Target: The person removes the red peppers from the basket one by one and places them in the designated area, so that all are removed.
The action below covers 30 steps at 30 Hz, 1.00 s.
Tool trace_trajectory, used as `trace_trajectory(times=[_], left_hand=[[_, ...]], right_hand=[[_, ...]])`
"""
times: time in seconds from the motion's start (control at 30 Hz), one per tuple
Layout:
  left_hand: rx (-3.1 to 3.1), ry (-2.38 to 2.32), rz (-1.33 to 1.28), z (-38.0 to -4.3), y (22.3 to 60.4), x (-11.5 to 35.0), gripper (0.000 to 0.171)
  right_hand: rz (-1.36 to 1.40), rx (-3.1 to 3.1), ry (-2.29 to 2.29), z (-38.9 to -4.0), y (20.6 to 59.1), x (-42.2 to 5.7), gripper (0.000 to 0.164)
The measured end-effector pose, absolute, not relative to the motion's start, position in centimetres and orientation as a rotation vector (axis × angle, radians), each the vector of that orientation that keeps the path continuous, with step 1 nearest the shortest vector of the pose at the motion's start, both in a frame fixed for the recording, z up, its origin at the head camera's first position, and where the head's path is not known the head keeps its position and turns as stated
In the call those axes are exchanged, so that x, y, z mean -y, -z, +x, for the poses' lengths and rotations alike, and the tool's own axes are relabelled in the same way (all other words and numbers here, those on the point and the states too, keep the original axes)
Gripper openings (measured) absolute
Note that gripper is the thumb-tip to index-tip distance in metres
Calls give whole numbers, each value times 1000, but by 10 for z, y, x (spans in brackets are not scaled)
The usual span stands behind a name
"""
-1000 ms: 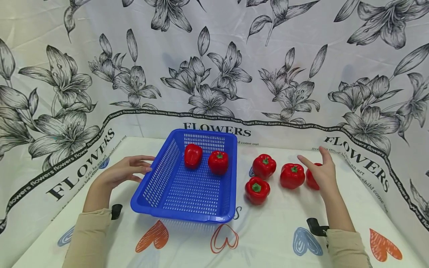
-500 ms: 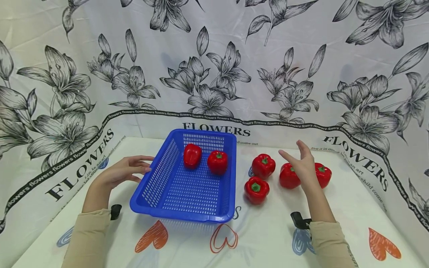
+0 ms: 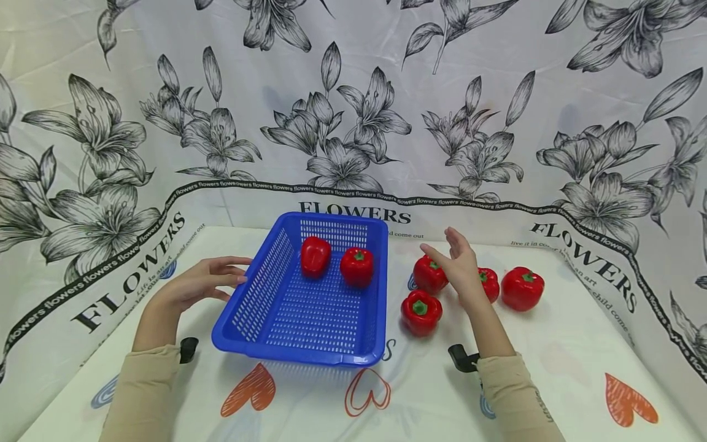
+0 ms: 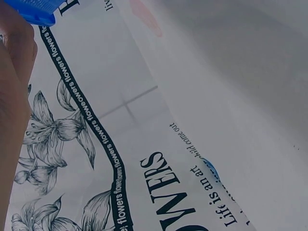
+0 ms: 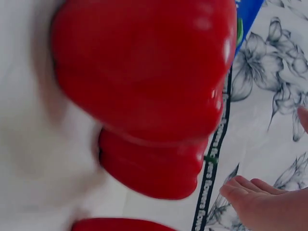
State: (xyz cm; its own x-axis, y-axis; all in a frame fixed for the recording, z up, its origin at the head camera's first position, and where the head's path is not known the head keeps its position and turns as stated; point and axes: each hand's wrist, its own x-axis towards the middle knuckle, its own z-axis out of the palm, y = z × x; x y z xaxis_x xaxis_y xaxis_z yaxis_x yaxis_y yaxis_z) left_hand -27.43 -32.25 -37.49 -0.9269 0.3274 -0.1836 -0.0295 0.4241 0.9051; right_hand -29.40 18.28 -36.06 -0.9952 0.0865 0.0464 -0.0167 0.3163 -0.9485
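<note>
My left hand point(image 3: 190, 285) is at the left rim of a blue plastic basket point(image 3: 227, 331), fingers loosely bent, the tips touching or just beside the rim. Two red bell peppers, one on its side point(image 3: 316, 257) and one stem up point(image 3: 356, 267), lie inside at the back. My right hand point(image 3: 461, 270), thumb and fingers spread and holding nothing, hovers over the loose peppers. It partly covers the back-left bell pepper point(image 3: 428, 276) and another bell pepper point(image 3: 489, 284). Nearer me sits a front bell pepper point(image 3: 421, 314). In the right wrist view, a bell pepper point(image 5: 144, 62) looms large beside my hand.
A white cloth with printed hearts and lettering covers the table point(image 3: 431, 399). Farthest right of the peppers stands another red bell pepper point(image 3: 522, 289). A flower-printed curtain point(image 3: 353, 123) rises behind everything.
My right hand has moved left, from the rightmost pepper to above the back-left one, uncovering the rightmost. My left hand and the basket have stayed where they were.
</note>
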Motion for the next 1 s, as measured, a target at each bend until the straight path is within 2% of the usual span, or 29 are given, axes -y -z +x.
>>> trace_trajectory(times=[1.0], left_hand=[[-2347, -1506, 261, -274, 374, 322, 62]], right_hand=[[220, 2541, -1795, -310, 361, -87, 88]])
